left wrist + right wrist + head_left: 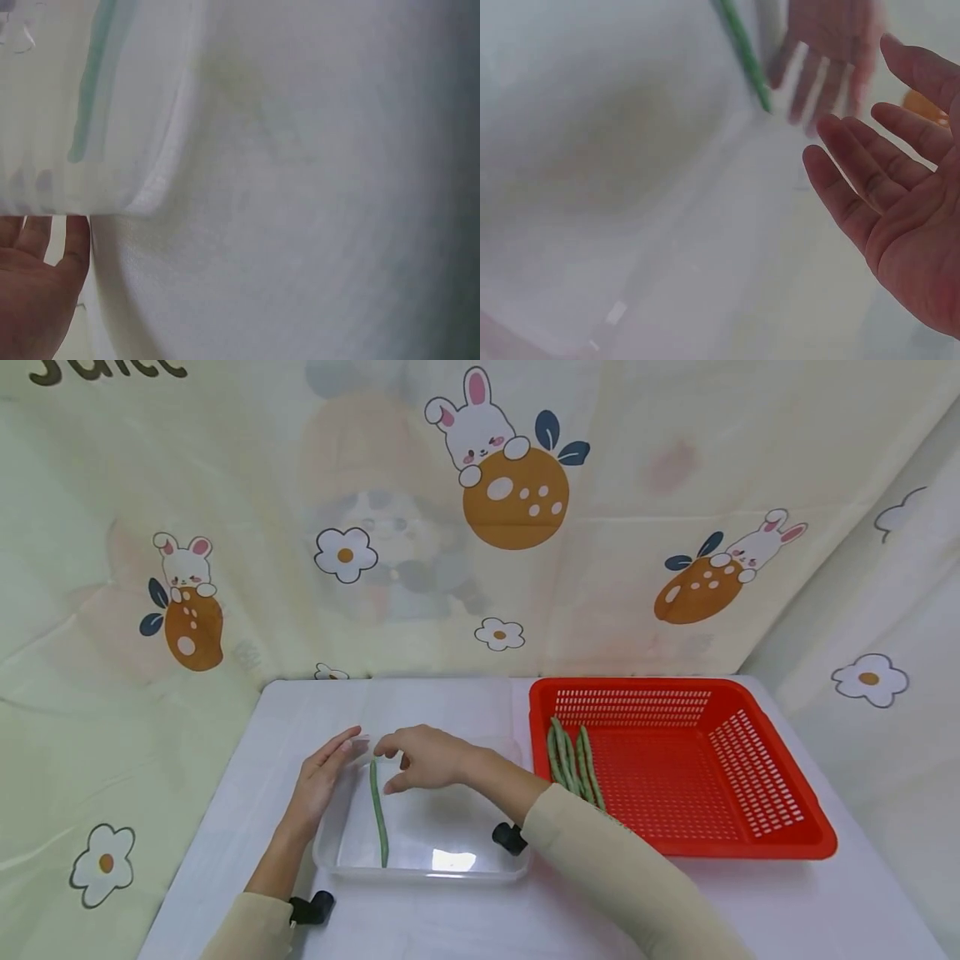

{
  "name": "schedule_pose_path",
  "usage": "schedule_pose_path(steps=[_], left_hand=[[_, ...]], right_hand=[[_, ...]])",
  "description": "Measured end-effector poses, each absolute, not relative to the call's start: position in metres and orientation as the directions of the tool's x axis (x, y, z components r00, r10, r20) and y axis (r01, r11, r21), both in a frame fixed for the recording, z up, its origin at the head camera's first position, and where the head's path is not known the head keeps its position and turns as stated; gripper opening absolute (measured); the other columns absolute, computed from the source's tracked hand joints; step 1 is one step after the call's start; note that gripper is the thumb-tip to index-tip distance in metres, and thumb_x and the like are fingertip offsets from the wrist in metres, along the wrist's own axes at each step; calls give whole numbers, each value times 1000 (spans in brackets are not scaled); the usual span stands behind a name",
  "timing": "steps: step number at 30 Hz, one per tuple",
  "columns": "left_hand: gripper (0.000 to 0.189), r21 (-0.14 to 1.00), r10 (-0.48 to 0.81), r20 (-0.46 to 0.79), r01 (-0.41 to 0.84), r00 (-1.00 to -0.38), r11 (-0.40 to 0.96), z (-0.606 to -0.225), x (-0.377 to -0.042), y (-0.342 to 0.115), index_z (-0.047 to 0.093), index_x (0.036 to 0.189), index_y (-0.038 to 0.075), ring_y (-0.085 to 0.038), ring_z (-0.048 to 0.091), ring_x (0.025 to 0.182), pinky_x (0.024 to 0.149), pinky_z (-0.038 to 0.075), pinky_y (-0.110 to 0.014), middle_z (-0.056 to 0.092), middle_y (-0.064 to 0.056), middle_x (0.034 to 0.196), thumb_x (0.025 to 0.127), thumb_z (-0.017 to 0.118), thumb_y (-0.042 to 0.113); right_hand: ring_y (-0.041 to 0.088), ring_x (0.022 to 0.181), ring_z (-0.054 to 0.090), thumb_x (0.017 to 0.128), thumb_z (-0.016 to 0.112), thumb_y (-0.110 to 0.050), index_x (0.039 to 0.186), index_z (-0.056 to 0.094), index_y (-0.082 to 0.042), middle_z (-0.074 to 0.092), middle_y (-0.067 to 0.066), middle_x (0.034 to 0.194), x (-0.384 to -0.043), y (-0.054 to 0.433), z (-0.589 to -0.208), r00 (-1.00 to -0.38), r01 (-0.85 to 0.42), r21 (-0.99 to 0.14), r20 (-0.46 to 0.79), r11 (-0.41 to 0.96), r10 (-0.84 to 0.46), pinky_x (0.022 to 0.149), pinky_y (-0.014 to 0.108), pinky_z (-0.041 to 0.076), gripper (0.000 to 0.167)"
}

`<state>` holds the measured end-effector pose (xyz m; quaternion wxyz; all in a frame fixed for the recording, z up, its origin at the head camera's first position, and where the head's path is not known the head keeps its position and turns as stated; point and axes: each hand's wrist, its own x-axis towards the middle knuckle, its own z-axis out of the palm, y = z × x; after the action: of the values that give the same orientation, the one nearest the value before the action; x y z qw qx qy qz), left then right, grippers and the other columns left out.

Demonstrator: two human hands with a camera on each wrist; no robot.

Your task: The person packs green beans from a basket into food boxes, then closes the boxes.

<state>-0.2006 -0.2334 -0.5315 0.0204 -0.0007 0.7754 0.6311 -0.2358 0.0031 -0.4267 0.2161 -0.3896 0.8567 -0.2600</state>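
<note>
One green bean (378,818) lies lengthwise near the left side of a clear plastic container (420,874). My left hand (318,781) is at the container's left rear corner, its straight fingers against the outside of the wall. The left wrist view shows this hand (37,277) at the container's end, fingertips partly hidden behind it. Above the bean's far end hovers my right hand (431,758), thumb and fingers apart, holding nothing. In the right wrist view, the right hand's fingers (855,176) are loosely spread, a short way from the bean's tip (761,97).
To the right stands a red plastic basket (817,827) with slotted sides. Several green beans (564,760) lie along its left side, partly hidden by my right sleeve (622,868). A curtain (615,593) printed with rabbits and flowers hangs behind the white table (442,918).
</note>
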Motion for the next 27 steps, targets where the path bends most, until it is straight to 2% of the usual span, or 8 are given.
schedule_pose_path(steps=[7, 13, 27], left_hand=[[54, 981, 28, -40, -34, -999, 193, -532, -200, -234, 48, 155, 14, -26, 52, 145, 128, 25, -50, 63, -14, 147, 111, 46, 44], [50, 979, 25, -48, -42, -999, 199, -532, -199, -233, 51, 154, 21, -25, 50, 146, 129, 23, -49, 62, -13, 148, 111, 46, 44], [50, 980, 22, -43, -38, -999, 196, -530, -200, -232, 51, 154, 18, -24, 47, 149, 130, 20, -49, 62, -15, 147, 111, 47, 43]], right_hand=[[20, 120, 67, 96, 76, -30, 146, 58, -14, 64, 3, 142, -244, 29, -399, -661, -542, -590, -140, 599, -737, 99, 35, 55, 56], [23, 123, 65, 96, 76, -29, 146, 58, -14, 63, 2, 143, -255, 59, -391, -709, -512, -603, -106, 612, -698, 98, 37, 56, 54], [29, 124, 65, 96, 76, -28, 143, 60, -10, 63, 6, 142, -268, 105, -391, -769, -452, -638, -76, 624, -634, 97, 38, 58, 53]])
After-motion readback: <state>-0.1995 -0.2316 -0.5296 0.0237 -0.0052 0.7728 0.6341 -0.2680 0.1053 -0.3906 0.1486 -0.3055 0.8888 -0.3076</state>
